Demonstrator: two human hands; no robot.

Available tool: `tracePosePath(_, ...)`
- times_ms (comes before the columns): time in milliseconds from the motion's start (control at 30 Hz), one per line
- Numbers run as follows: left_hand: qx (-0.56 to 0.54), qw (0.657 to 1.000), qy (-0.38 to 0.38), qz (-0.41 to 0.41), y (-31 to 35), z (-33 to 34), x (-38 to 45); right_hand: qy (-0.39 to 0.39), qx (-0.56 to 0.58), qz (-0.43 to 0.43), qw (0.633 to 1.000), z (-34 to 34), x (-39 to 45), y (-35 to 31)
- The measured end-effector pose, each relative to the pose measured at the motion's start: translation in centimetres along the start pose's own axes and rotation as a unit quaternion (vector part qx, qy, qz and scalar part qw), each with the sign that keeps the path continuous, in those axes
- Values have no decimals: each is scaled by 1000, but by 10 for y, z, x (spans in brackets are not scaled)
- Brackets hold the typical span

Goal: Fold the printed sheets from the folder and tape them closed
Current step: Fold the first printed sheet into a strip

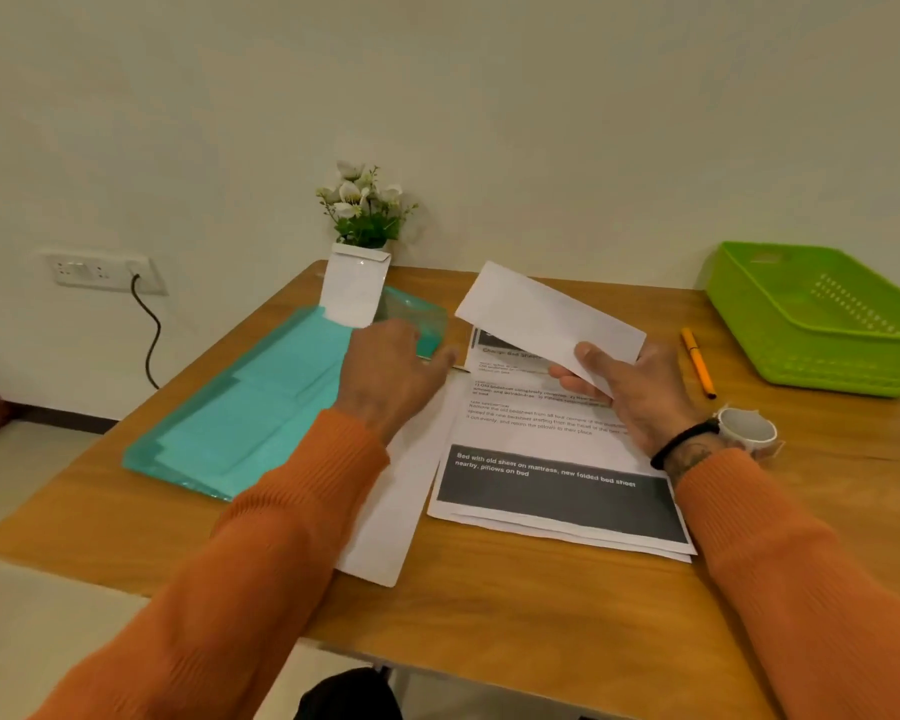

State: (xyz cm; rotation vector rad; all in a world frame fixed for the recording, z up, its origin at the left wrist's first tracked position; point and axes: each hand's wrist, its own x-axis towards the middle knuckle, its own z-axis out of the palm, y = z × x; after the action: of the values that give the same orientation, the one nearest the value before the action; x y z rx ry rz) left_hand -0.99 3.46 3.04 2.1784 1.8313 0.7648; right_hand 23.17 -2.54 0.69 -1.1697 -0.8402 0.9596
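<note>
My right hand (pixel 640 392) pinches folded white paper sheet (pixel 546 317); left hand (pixel 391 376) relaxed, empty. Fetch white tape roll (pixel 746 431) at 4 o'clock, keep flap flat.

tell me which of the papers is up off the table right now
The folded blank sheet pinched in the right hand. The printed sheets and the long white strip beside them lie flat on the table.

Both arms wore ribbed orange knit sleeves (pixel 261 537) with snug cuffs. The right wrist carried a black band (pixel 684 443), with a dark tattoo (pixel 689 458) visible between the band and the cuff.
</note>
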Motion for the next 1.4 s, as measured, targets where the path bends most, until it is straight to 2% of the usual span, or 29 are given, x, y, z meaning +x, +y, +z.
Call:
tracePosePath(67,115,990,-58,-48,-13,1,-18,8,3,6,1000,2,-2,0)
tracePosePath(133,161,978,-103,-85,-21,4,-32,18,-2,2,1000,2,-2,2)
tracePosePath(200,161,976,-107,-96,-20,5,-39,26,5,-7,1000,1,-2,3)
tracePosePath(367,81,985,-114,-103,-6,-4,-35,24,44,-15,999,-2,-3,-1)
tracePosePath(533,-16,999,-32,-34,8,-26,-17,38,72,-42,996,-5,-2,-4)
tracePosePath(633,18,998,16,50,20,-45,9,76,60,-97,991,-9,4,-3)
tracePosePath(700,45,992,49,108,31,-58,24,91,13,-139,986,-12,8,-4)
tracePosePath(833,60,966,135,211,44,-50,39,101,-158,-202,961,-11,2,-10)
tracePosePath(1067,-8,964,172,204,35,32,27,93,-336,-161,924,1,3,3)
tracePosePath(1300,-15,943,209,259,24,47,28,67,-355,-161,918,13,-3,8)
tracePosePath(1400,-26,940,213,265,21,44,29,72,-399,-175,897,17,-7,7)
